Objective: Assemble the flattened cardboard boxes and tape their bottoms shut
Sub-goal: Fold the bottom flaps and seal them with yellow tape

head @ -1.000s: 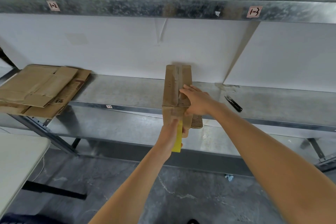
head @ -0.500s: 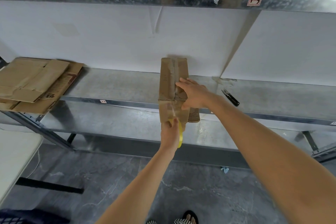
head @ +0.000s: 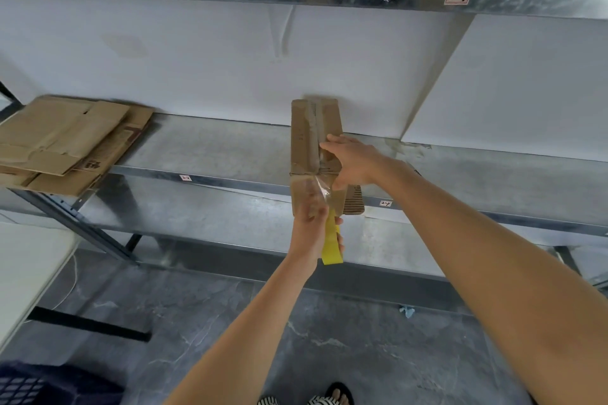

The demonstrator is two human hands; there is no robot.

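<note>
One box (head: pixel 312 148) stands at the front edge of the metal shelf (head: pixel 214 148), flap seam up, with the right hand (head: pixel 355 161) spread flat on that seam and the left hand (head: pixel 311 230) curled round a yellow tape roll (head: pixel 331 243) just below the front face. The clear strip (head: pixel 317 189) should be drawn taut and centred, then smoothed down before cutting. Grey floor (head: pixel 329 339) lies below, and flattened boxes (head: pixel 65 141) are stacked at the shelf's left end
</note>
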